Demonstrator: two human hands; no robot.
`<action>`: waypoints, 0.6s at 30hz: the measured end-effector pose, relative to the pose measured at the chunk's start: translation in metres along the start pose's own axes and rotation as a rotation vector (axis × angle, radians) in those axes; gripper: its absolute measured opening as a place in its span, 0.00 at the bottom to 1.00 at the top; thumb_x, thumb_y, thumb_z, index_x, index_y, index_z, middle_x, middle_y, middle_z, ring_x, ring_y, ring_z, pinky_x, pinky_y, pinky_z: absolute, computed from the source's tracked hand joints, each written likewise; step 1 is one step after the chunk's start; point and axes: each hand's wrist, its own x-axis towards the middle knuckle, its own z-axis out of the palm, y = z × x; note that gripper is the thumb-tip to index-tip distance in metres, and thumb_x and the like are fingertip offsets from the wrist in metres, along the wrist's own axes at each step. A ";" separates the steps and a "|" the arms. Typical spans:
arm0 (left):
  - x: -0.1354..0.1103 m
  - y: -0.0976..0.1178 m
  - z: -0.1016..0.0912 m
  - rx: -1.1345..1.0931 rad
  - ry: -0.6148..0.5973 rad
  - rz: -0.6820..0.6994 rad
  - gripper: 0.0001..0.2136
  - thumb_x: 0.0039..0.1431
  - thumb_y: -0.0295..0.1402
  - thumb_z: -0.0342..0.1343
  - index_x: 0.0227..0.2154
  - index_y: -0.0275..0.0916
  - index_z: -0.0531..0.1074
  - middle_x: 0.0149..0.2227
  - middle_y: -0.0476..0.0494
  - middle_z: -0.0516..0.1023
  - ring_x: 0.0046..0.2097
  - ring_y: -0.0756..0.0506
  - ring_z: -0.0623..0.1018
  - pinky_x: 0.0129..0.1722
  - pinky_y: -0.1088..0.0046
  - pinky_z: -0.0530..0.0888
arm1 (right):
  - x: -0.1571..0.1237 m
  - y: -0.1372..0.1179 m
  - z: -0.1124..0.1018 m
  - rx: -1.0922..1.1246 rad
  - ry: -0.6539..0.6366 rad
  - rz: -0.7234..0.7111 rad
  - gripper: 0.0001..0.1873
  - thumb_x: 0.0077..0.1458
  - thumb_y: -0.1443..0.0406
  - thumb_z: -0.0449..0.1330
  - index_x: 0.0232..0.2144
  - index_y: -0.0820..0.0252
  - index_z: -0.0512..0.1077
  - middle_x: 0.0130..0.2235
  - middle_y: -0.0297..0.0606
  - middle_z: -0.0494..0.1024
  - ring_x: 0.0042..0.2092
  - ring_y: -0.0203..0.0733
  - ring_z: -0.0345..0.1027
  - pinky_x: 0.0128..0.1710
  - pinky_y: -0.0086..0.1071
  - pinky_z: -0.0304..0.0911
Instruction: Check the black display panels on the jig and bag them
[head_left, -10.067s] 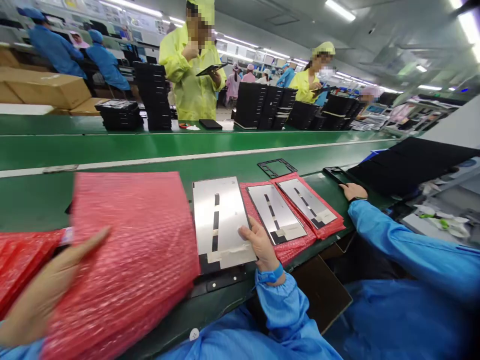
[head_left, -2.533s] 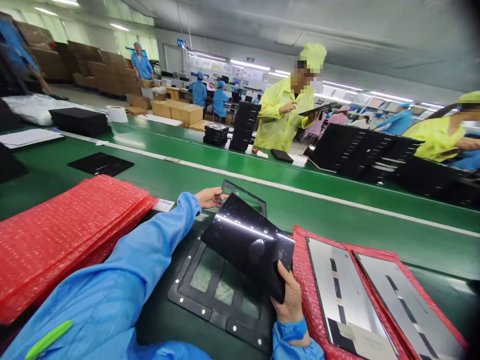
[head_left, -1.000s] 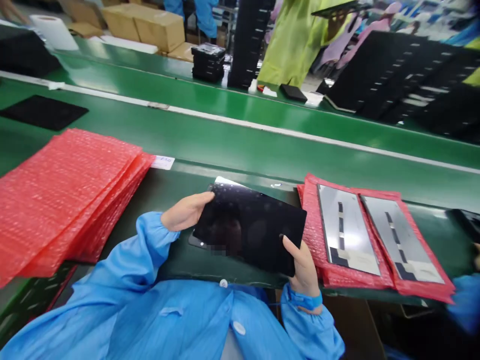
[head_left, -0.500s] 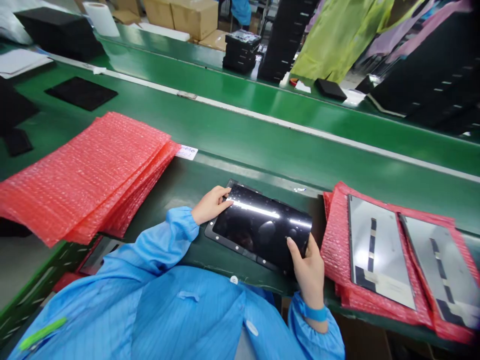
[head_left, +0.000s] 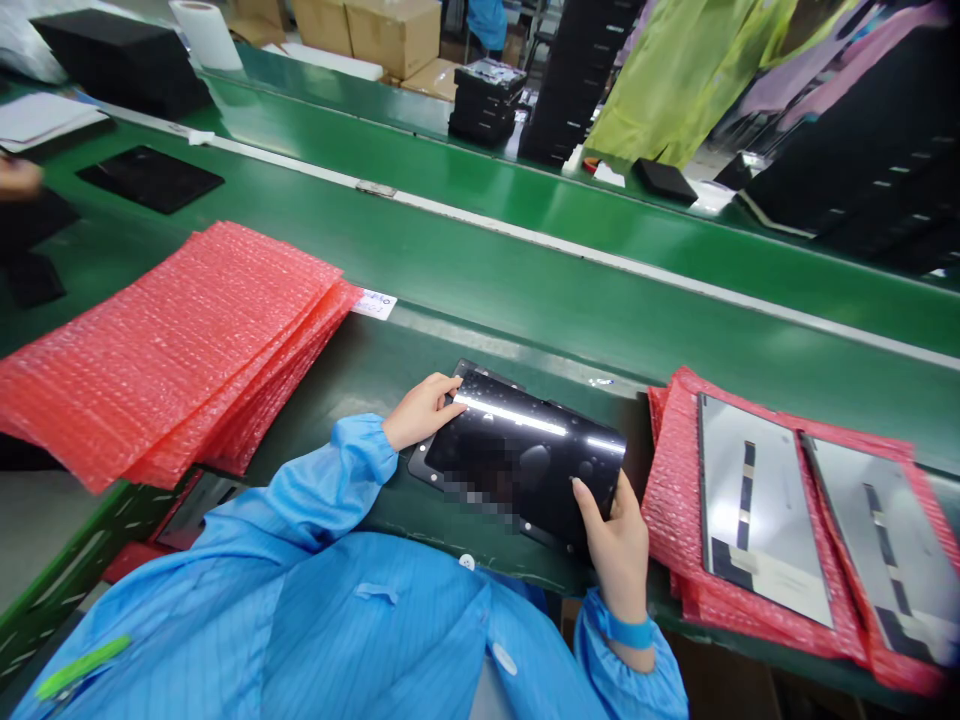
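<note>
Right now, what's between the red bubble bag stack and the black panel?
From the red bubble bag stack to the black panel, the head view shows dark green belt, with the left hand and its blue sleeve lying across it.

A pixelated patch (head_left: 480, 490) hides the lower left of the black glass panel (head_left: 547, 450).

The black rectangular display panel (head_left: 540, 450) looks like glossy glass; at nine o'clock, red plastic bubble wrap (head_left: 180, 350) looks rough; at three o'clock, silver metal panel backs (head_left: 754, 510) look smooth.
</note>
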 end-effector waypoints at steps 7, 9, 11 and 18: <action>-0.002 0.003 -0.001 0.081 -0.025 -0.004 0.18 0.57 0.38 0.55 0.50 0.40 0.72 0.38 0.44 0.70 0.32 0.47 0.69 0.40 0.68 0.69 | -0.002 0.000 0.000 -0.055 0.021 -0.015 0.38 0.53 0.54 0.62 0.62 0.57 0.57 0.58 0.43 0.70 0.57 0.50 0.65 0.59 0.43 0.56; -0.007 0.007 0.000 0.128 -0.020 -0.007 0.20 0.58 0.38 0.54 0.52 0.41 0.70 0.43 0.42 0.70 0.36 0.45 0.71 0.43 0.67 0.69 | -0.002 0.000 -0.001 -0.077 0.025 -0.020 0.38 0.52 0.53 0.62 0.62 0.57 0.58 0.57 0.43 0.71 0.57 0.50 0.65 0.59 0.43 0.57; -0.013 0.011 0.002 0.176 0.001 -0.013 0.21 0.59 0.39 0.52 0.55 0.43 0.68 0.47 0.40 0.68 0.42 0.42 0.72 0.47 0.66 0.68 | -0.002 0.001 -0.002 -0.110 0.029 -0.022 0.37 0.52 0.52 0.62 0.61 0.58 0.60 0.55 0.43 0.73 0.55 0.51 0.67 0.57 0.42 0.58; -0.025 0.015 0.010 0.455 -0.001 0.013 0.20 0.64 0.41 0.45 0.56 0.45 0.65 0.47 0.38 0.67 0.47 0.39 0.71 0.44 0.67 0.68 | 0.002 0.005 -0.005 -0.195 0.012 -0.022 0.38 0.51 0.49 0.61 0.59 0.61 0.63 0.47 0.44 0.78 0.49 0.52 0.71 0.50 0.40 0.63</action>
